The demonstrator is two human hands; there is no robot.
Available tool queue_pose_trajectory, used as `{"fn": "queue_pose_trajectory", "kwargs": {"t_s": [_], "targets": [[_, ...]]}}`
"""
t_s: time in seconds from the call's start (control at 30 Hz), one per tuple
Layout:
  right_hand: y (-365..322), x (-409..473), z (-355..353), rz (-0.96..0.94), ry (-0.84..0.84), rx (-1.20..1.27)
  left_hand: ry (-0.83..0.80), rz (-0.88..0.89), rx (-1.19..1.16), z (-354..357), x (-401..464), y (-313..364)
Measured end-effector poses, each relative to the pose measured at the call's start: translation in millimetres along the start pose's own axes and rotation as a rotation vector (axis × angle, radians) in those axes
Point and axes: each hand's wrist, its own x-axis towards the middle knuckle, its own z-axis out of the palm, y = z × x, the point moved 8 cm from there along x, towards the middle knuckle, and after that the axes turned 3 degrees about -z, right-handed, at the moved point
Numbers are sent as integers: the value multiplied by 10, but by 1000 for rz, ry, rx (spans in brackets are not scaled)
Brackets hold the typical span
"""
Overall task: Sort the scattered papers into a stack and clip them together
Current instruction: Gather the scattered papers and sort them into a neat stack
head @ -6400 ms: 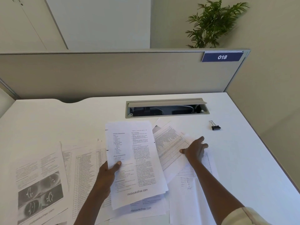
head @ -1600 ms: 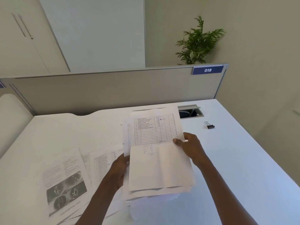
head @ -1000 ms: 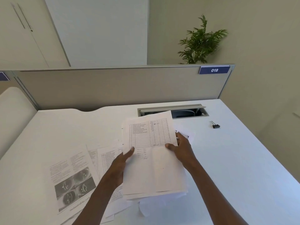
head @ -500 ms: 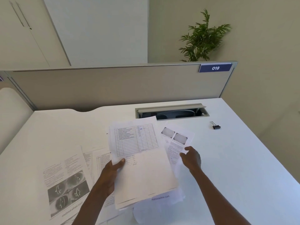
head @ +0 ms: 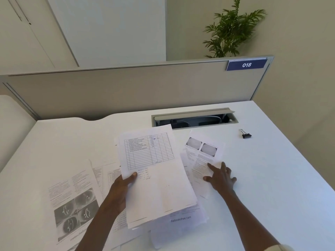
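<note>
The left hand (head: 121, 187) grips a stack (head: 154, 176) of white sheets by its left edge, thumb on top, and holds it tilted above the desk (head: 272, 178); the top sheet shows a ruled table and some handwriting. The sheets in the stack are not aligned, so several lower edges show like steps at the near side. The right hand (head: 221, 178) lies open and flat, fingers spread, on a loose sheet (head: 203, 156) with two round grey pictures, just right of the stack. More papers (head: 72, 201) lie flat at the left, overlapping each other, one with four dark photos, and they reach near the front edge of the desk. A small black clip (head: 246, 135) with wire handles stands alone at the far right, well apart from the hands. Between the clip and the right hand the smooth white surface is free, and also the whole right side up to the desk edge. Behind the stack there is a long cable slot (head: 194, 117) with a grey lid raised, and behind it a beige divider (head: 126, 91) closes the far edge. A plant (head: 232, 31) rises behind the divider.
</note>
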Motion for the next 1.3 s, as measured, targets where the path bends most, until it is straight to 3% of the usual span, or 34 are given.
{"fn": "queue_pose_trajectory", "kwargs": {"t_s": [0.27,0.5,0.67,1.13,1.3], "targets": [[528,22,-170,81,-13,104,-11,17,5,47,-72,36],[600,19,-247,238,98,256,-9,15,-1,90,-134,37],[364,-30,-211,296,137,119,-4,28,5,96,-166,84],[469,57,-161,472,20,372,47,41,1,1,-93,45],[533,19,-320,433,165,435,70,42,47,-50,-56,18]]}}
